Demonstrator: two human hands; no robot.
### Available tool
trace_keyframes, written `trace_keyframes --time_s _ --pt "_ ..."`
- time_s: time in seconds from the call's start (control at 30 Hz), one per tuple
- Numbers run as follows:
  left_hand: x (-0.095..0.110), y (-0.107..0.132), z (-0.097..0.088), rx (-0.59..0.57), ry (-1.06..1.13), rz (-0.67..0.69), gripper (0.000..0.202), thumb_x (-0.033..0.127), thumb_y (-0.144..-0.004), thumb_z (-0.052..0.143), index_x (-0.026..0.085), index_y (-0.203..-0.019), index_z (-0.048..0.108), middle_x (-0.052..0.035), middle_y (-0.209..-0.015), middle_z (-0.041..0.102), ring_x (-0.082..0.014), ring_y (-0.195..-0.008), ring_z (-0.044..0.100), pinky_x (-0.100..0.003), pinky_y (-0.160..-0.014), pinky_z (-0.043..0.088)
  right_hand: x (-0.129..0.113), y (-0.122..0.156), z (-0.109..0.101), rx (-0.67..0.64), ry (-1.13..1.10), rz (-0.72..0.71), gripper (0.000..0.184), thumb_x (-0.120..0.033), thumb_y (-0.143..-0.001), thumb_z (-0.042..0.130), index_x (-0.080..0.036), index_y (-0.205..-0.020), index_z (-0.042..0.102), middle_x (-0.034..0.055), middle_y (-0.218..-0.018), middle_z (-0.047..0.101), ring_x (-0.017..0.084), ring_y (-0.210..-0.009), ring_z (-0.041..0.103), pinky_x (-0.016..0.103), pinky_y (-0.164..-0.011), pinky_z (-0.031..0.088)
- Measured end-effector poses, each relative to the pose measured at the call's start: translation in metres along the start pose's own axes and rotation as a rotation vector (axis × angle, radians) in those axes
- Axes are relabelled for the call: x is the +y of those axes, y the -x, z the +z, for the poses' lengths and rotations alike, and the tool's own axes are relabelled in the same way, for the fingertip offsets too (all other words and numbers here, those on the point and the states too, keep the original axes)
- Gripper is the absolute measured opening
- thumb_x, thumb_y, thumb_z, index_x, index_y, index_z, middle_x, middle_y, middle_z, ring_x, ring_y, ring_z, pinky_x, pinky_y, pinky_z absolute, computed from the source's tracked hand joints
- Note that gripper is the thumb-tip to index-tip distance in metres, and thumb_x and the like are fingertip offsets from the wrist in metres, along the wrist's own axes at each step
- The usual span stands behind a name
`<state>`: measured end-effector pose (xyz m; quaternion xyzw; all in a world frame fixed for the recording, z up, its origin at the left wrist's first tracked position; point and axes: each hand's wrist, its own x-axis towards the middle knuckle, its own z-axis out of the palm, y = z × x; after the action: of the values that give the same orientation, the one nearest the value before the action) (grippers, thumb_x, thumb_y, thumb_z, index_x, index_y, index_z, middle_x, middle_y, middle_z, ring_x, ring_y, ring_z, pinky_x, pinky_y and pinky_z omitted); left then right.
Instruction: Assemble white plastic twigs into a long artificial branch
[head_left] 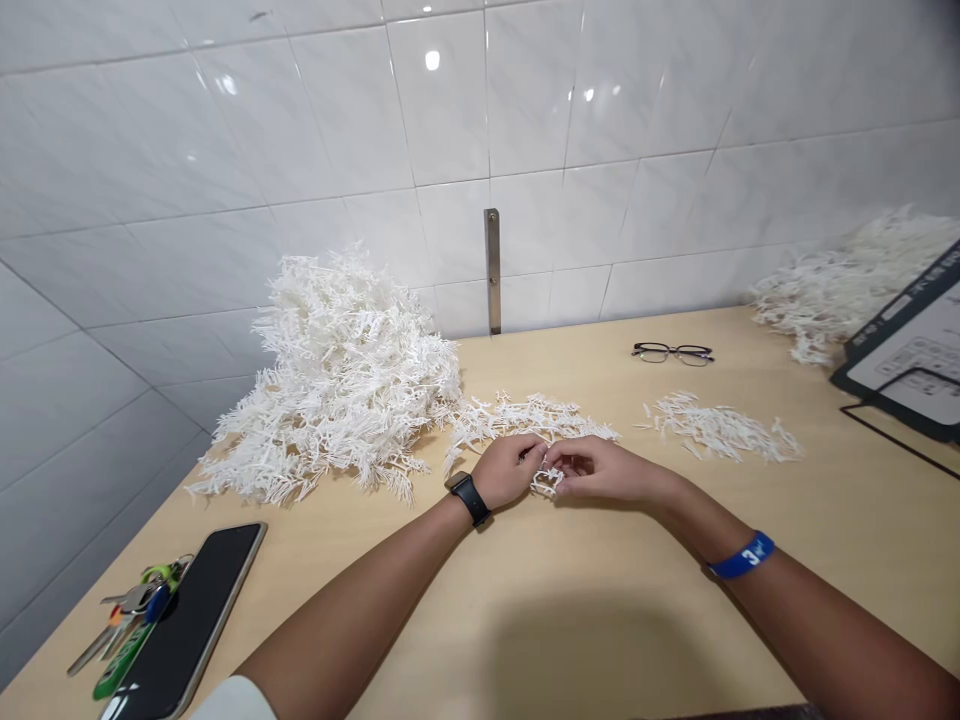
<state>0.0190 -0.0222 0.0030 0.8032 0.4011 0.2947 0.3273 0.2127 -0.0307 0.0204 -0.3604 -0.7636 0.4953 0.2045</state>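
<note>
Extends left arm (360, 610) and right arm (814, 600) forward, both bare along the forearm and slanting inward to a close meeting at the middle. Holds left hand (504, 472) low with its back upward, fingers curled under and thumb pressed toward the forefinger. Holds right hand (619, 472) just beside it, palm turned inward, fingers bent, thumb and fingertips drawn into a pinch. Bends right wrist (664, 485) only slightly.
</note>
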Motion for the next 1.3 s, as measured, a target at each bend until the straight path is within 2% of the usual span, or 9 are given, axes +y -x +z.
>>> trace_keyframes --time_s 0.07,0.1,0.23,0.4,0.5,0.7,0.9,1.23,1.3 --pt "0.0 0.0 0.0 0.005 -0.008 -0.011 0.031 0.03 -0.093 0.04 0.016 -0.073 0.059 -0.0006 -0.07 0.062 -0.0129 -0.067 0.051 -0.024 -0.063 0.036 0.0 0.001 0.001 -0.016 0.001 0.017 0.031 -0.035 -0.069 0.076 -0.018 -0.091 0.065 -0.0025 -0.069 0.054 0.012 -0.064 0.047 0.023 -0.057 0.036" --pt "0.001 0.0 0.0 0.001 -0.004 -0.011 0.032 0.03 -0.093 0.04 0.016 -0.072 0.059 -0.0007 -0.07 0.062 -0.0129 -0.067 0.052 -0.024 -0.063 0.037 -0.001 0.002 0.002 -0.01 0.022 0.018 0.029 -0.035 -0.069 0.076 -0.018 -0.089 0.064 -0.0033 -0.067 0.052 0.012 -0.063 0.045 0.023 -0.056 0.034" --pt "0.001 0.0 -0.001 -0.009 0.015 -0.011 0.03 0.028 -0.093 0.04 0.016 -0.073 0.058 -0.0011 -0.073 0.063 -0.0131 -0.069 0.053 -0.023 -0.065 0.038 -0.007 0.001 0.007 0.057 0.12 -0.047 0.009 -0.026 -0.082 0.057 -0.018 -0.079 0.059 -0.0013 -0.07 0.052 0.012 -0.065 0.044 0.024 -0.058 0.033" --pt "0.0 -0.001 0.0 -0.012 0.011 -0.005 0.03 0.029 -0.093 0.039 0.016 -0.072 0.057 -0.0012 -0.072 0.062 -0.0132 -0.069 0.052 -0.023 -0.065 0.038 -0.004 -0.003 0.008 0.084 0.19 -0.069 0.008 -0.018 -0.081 0.05 -0.018 -0.077 0.057 -0.0016 -0.069 0.052 0.012 -0.064 0.042 0.025 -0.058 0.032" --pt "0.001 -0.001 -0.001 -0.007 0.002 -0.015 0.029 0.029 -0.093 0.04 0.016 -0.071 0.055 -0.0006 -0.07 0.06 -0.0129 -0.067 0.05 -0.023 -0.063 0.036 0.0 -0.004 0.005 0.15 0.23 -0.058 0.012 -0.022 -0.083 0.05 -0.018 -0.073 0.056 -0.0022 -0.066 0.051 0.012 -0.062 0.041 0.025 -0.057 0.03" --pt "0.005 0.001 -0.003 -0.022 0.024 0.017 0.038 0.037 -0.096 0.034 0.016 -0.072 0.053 0.0009 -0.067 0.053 -0.0117 -0.065 0.046 -0.024 -0.061 0.033 0.002 -0.006 -0.002 0.304 0.2 -0.06 0.033 -0.04 -0.091 0.047 -0.017 -0.068 0.054 -0.0009 -0.065 0.051 0.013 -0.064 0.043 0.026 -0.06 0.032" --pt "0.008 0.003 -0.002 -0.055 -0.052 0.012 0.033 0.041 -0.09 0.049 0.017 -0.067 0.051 0.003 -0.063 0.048 -0.0107 -0.062 0.041 -0.024 -0.059 0.029 0.006 -0.008 -0.001 0.403 0.097 -0.014 0.038 -0.043 -0.09 0.048 -0.019 -0.061 0.047 -0.0025 -0.059 0.045 0.013 -0.06 0.041 0.026 -0.059 0.032" --pt "0.007 0.003 -0.002 -0.044 -0.055 0.01 0.04 0.035 -0.092 0.041 0.017 -0.057 0.036 0.0031 -0.055 0.037 -0.0104 -0.057 0.035 -0.026 -0.057 0.025 0.009 -0.013 0.004 0.539 0.204 0.009 0.034 -0.038 -0.088 0.047 -0.019 -0.06 0.047 -0.0017 -0.059 0.048 0.014 -0.061 0.044 0.027 -0.059 0.032" --pt "0.007 0.004 -0.002 -0.063 -0.053 0.018 0.04 0.034 -0.092 0.041 0.017 -0.056 0.035 0.0029 -0.055 0.037 -0.0105 -0.056 0.035 -0.027 -0.057 0.025 0.009 -0.012 0.001 0.607 0.234 0.032 0.034 -0.038 -0.089 0.046 -0.019 -0.06 0.046 -0.0016 -0.057 0.046 0.014 -0.059 0.042 0.027 -0.056 0.03"
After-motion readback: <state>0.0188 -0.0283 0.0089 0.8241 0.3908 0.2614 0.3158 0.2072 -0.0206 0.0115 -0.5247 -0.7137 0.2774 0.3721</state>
